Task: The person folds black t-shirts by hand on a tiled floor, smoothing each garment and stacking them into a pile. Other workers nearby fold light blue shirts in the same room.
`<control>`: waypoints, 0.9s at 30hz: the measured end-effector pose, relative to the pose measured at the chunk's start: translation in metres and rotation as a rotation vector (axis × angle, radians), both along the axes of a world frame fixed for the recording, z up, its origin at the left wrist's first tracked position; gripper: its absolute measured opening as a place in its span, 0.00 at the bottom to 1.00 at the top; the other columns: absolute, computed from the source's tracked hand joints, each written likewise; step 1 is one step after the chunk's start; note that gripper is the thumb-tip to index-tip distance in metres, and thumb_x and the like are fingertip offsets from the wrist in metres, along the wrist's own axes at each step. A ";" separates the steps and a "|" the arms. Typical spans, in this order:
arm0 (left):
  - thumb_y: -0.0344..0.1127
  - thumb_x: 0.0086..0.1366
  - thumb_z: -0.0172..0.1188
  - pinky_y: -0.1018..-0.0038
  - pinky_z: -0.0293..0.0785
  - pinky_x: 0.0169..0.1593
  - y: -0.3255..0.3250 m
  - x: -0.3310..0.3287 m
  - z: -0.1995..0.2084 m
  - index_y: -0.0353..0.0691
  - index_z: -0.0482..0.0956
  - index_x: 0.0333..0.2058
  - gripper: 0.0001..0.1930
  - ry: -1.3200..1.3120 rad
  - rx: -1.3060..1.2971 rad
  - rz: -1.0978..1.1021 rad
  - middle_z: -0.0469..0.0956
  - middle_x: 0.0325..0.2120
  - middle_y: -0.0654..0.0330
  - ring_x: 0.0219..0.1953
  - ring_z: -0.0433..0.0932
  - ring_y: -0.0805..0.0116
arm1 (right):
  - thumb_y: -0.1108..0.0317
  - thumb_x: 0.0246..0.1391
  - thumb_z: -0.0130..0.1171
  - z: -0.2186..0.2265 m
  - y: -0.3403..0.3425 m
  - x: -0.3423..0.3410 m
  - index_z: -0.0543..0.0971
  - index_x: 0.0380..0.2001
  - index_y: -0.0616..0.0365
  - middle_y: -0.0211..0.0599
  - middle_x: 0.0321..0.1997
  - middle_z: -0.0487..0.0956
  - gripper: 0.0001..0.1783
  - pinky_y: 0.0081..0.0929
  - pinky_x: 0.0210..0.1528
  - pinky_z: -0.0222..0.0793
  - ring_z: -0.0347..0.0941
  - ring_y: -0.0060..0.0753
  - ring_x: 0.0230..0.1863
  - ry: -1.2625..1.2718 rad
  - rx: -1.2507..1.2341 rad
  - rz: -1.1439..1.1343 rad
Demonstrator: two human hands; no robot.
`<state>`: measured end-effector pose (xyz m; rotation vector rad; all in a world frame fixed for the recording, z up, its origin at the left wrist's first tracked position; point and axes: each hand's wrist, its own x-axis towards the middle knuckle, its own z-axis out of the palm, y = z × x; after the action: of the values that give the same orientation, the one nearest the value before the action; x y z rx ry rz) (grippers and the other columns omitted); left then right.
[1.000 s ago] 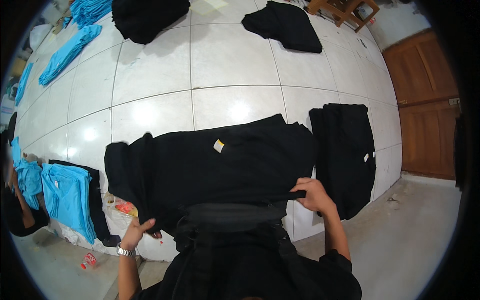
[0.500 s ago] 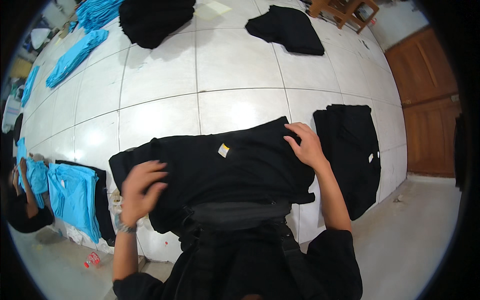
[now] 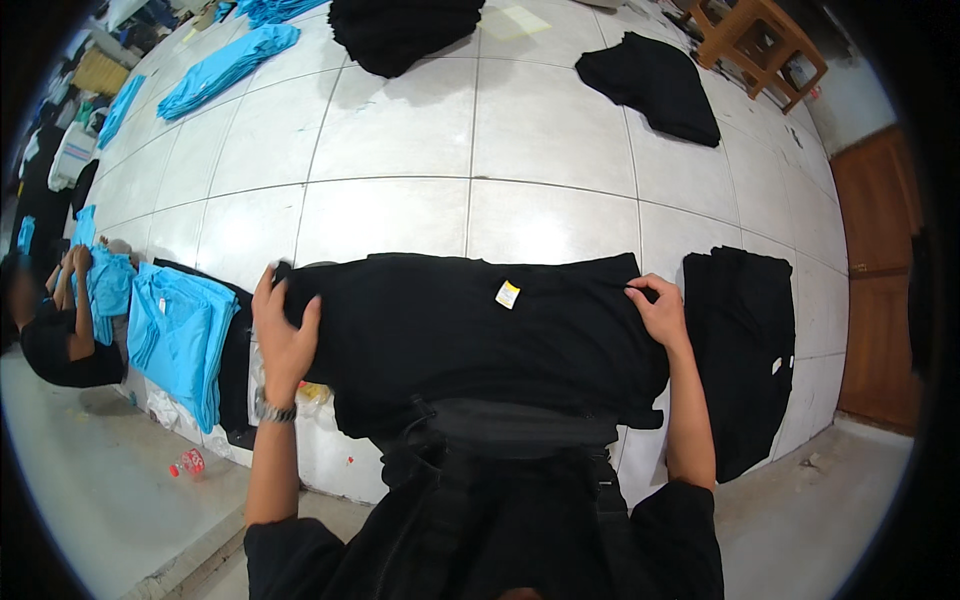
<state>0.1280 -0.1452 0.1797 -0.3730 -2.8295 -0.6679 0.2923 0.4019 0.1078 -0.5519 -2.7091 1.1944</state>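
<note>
A black shirt (image 3: 450,320) lies spread sideways on the tiled surface in front of me, with a small yellow and white label (image 3: 508,294) near its far edge. At its far left corner is my left hand (image 3: 286,335), thumb and fingers apart, fingertips touching the cloth's edge. My right hand (image 3: 662,312) pinches the shirt's right edge between thumb and fingers. The near side of the shirt is partly hidden by the dark bag strapped to my front (image 3: 515,422).
To the right lies a stack of black garments (image 3: 735,370); folded blue shirts (image 3: 185,335) are on the left. Farther off sit black piles (image 3: 655,90) and a brown stool (image 3: 765,45). Another person (image 3: 60,330) handles blue cloth at far left. A bottle (image 3: 187,464) lies below.
My left hand has moved out to the shirt's far left corner, and that end is straighter. The right fingers have closed on the right edge. The whole view has shifted.
</note>
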 end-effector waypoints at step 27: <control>0.18 0.54 0.67 0.67 0.74 0.42 0.025 -0.009 0.030 0.32 0.76 0.32 0.09 -0.402 0.065 -0.486 0.77 0.28 0.52 0.33 0.78 0.53 | 0.82 0.48 0.68 0.073 -0.011 0.046 0.83 0.31 0.65 0.37 0.29 0.79 0.06 0.26 0.35 0.70 0.75 0.30 0.30 0.035 0.057 0.055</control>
<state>0.1190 -0.1206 0.2097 -1.0420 -3.0952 -1.0228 0.3386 0.3907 0.1809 -0.4472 -2.7363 1.1240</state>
